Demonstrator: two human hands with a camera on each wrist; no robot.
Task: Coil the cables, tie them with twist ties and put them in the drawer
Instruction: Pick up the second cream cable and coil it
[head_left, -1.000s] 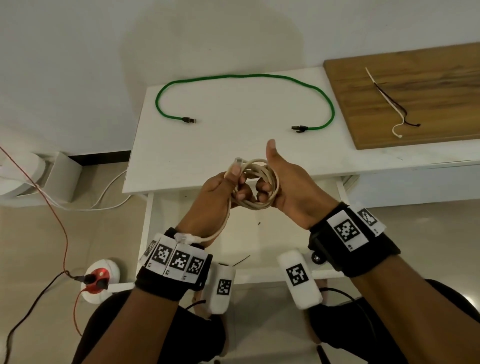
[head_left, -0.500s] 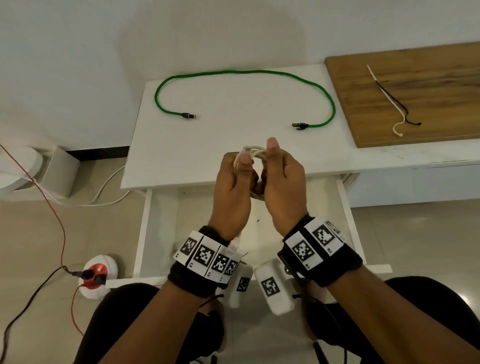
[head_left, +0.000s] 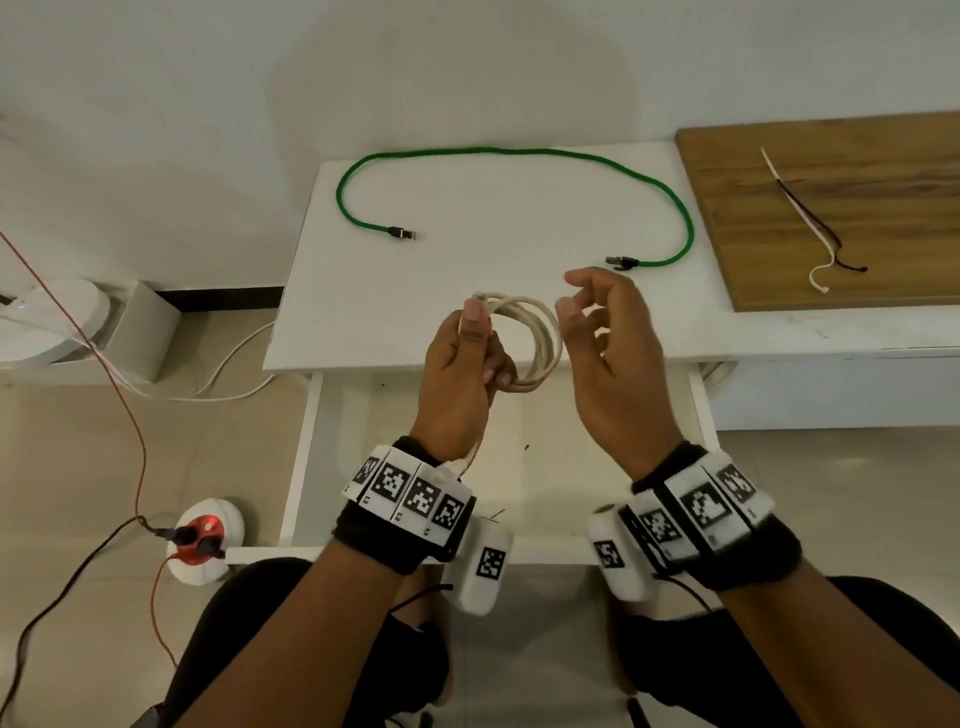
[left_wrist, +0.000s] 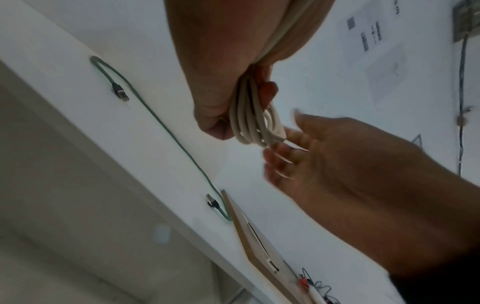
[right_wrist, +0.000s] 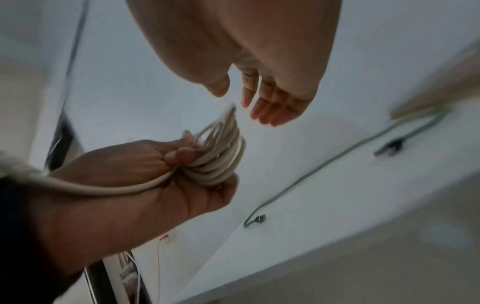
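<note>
My left hand (head_left: 470, 358) grips a coiled beige cable (head_left: 540, 343) above the front edge of the white table (head_left: 363, 312); its loose tail runs down along my left wrist. The same coil (left_wrist: 253, 121) shows bunched in my left fist, and again as the coil (right_wrist: 221, 162) in the right wrist view. My right hand (head_left: 597, 322) hovers just right of the coil, fingers relaxed and apart, holding nothing. A green cable (head_left: 519, 153) lies uncoiled in an arc on the table. Twist ties (head_left: 810, 228) lie on the wooden board (head_left: 857, 171). The drawer (head_left: 540, 467) stands pulled out below my hands.
A red and white power strip (head_left: 202, 535) with red and black leads sits on the floor at left. A white box (head_left: 130, 327) and white cords lie by the wall. My knees are under the drawer front.
My right hand has let go of the beige coil and moved to the right, fingers spreading. The left hand keeps hold of the coil.
</note>
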